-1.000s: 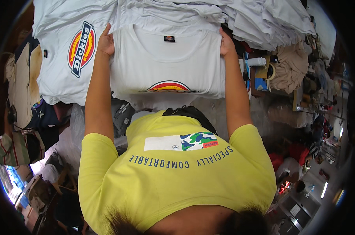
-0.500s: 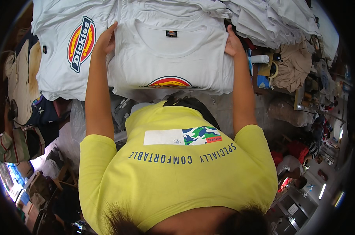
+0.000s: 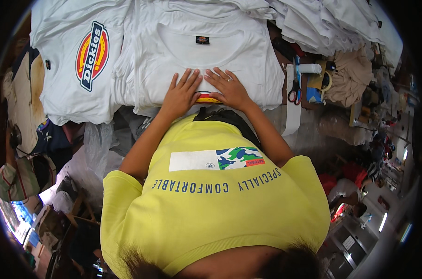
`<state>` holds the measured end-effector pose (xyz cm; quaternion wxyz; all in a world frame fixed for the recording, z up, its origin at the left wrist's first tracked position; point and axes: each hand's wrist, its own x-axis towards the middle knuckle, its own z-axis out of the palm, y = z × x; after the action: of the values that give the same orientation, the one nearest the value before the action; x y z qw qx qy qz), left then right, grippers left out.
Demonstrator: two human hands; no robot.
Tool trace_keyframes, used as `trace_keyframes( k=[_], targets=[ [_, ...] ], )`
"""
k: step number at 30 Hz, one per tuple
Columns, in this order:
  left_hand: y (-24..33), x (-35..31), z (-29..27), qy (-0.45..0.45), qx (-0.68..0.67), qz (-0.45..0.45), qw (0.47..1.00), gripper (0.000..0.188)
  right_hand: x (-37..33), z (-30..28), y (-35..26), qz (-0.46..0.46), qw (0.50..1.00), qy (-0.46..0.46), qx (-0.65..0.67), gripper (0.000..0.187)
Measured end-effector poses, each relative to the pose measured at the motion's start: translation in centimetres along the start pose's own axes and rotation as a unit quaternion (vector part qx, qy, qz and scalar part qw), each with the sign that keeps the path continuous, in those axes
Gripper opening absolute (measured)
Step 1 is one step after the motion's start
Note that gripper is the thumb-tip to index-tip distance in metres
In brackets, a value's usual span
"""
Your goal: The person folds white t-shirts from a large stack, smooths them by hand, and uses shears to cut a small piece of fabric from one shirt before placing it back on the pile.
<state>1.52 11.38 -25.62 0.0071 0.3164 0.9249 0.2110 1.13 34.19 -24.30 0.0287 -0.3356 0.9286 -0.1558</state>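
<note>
Directly in front of me a white T-shirt (image 3: pixel 248 60) lies flat, neckline away from me, on other white garments. A dark label sits inside its collar. My left hand (image 3: pixel 179 96) rests palm down on its front, fingers spread. Beside it my right hand (image 3: pixel 229 89) lies flat as well, a ring on one finger. Between the two hands shows part of a red and yellow print; my hands cover some of it. To the left lies another white T-shirt (image 3: pixel 64 88) with a red, yellow and dark blue emblem.
A heap of white garments (image 3: pixel 322 28) fills the far right. Scissors (image 3: pixel 294 92) lie right of the shirt by a white strip (image 3: pixel 292 118), a white roll (image 3: pixel 309 68) and a tape roll (image 3: pixel 327 81). Beige cloth (image 3: pixel 350 69) is bunched beyond. A person (image 3: pixel 345 193) is at lower right.
Both hands have let go of the shirt's side edges and moved inward and nearer, onto its front. The scissors and white strip at right have come into sight.
</note>
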Motion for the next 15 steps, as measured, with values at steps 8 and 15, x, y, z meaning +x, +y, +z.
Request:
trace_keyframes(
  k=[8, 15],
  targets=[
    [-4.7, 0.6, -2.1, 0.048, 0.127, -0.132, 0.982, 0.069, -2.0, -0.4, 5.1, 0.171, 0.974, 0.057, -0.141, 0.057],
    [-8.8, 5.4, -2.9, 0.093, 0.186, -0.137, 0.969, 0.068, 1.6, -0.7, 8.3, 0.204, 0.954, 0.121, -0.185, 0.055]
  ],
)
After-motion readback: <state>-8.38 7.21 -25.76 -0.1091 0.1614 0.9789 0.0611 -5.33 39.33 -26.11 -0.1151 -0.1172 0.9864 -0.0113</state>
